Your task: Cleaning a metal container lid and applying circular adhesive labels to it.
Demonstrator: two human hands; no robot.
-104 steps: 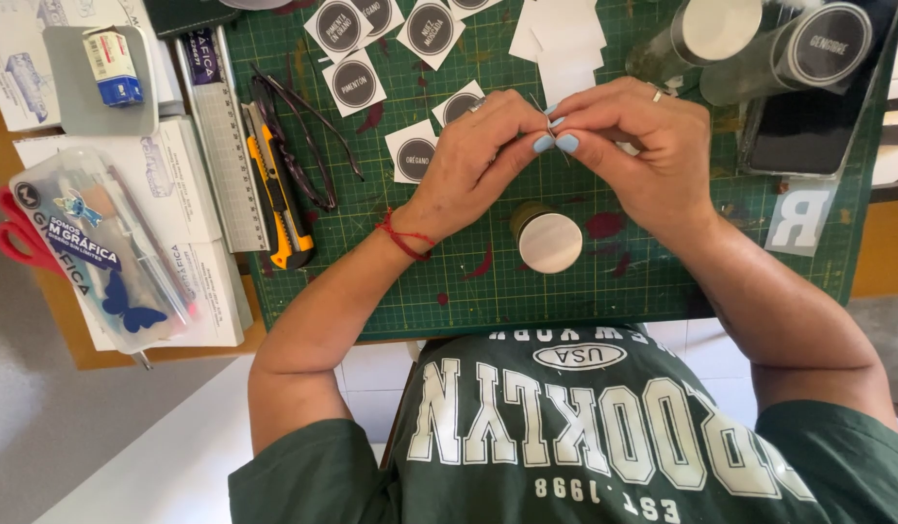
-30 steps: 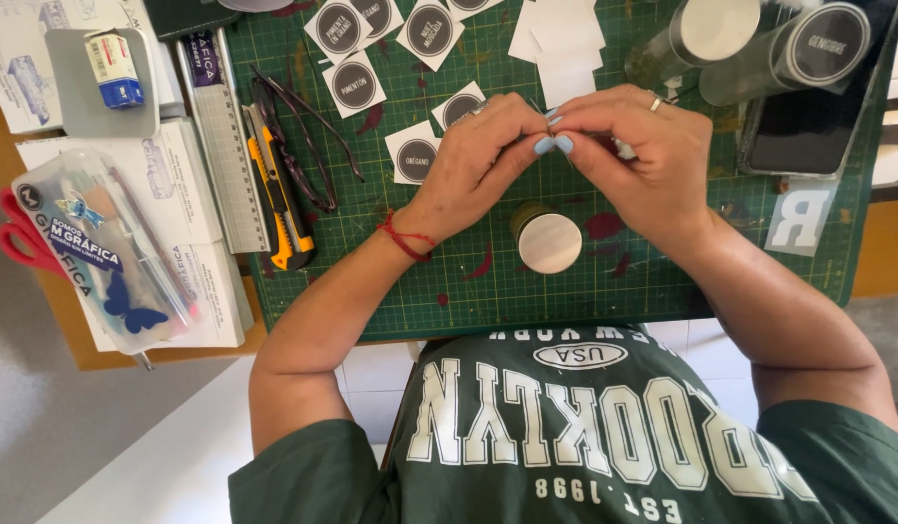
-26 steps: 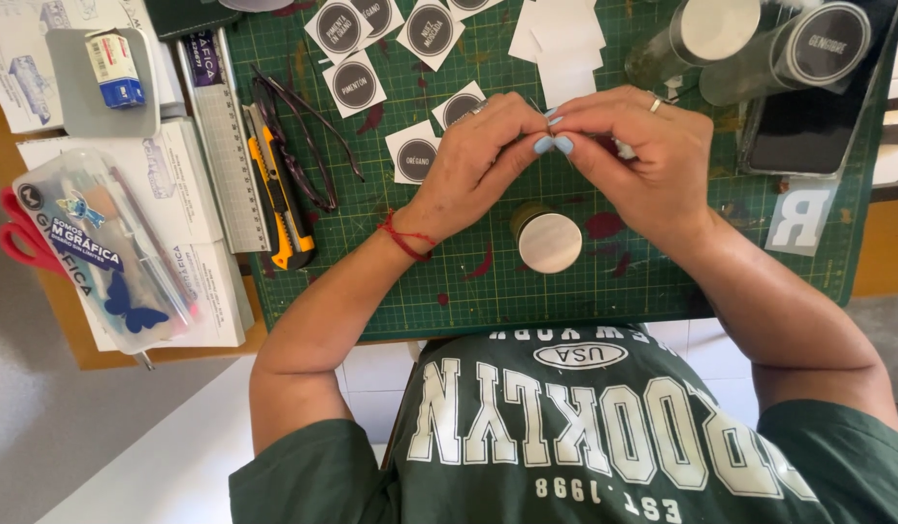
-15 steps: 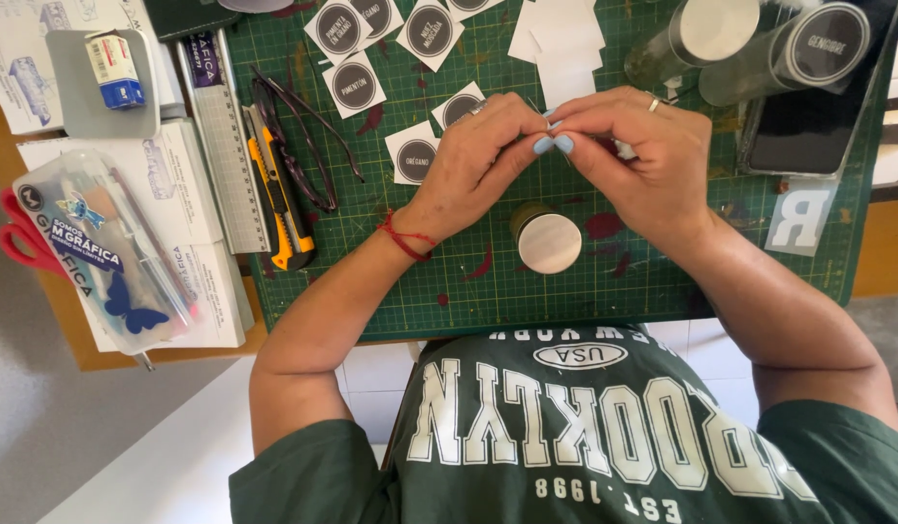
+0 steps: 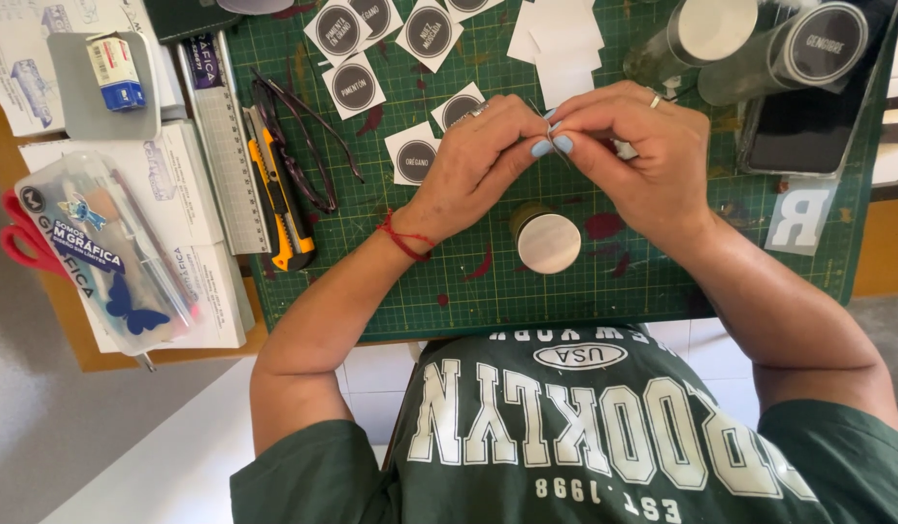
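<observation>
We see both forearms reaching forward and angling inward until the hands meet at the fingertips. The left hand [image 5: 473,155] lies palm down, knuckles up, its wrist bent slightly and ringed by a thin red cord, its thumb and forefinger pinched together at the meeting point. The right hand [image 5: 638,155] curls over from the other side, fingers bunched and pressed against the left fingertips, pale blue nails showing, a ring on one finger. Both forearms are bare.
</observation>
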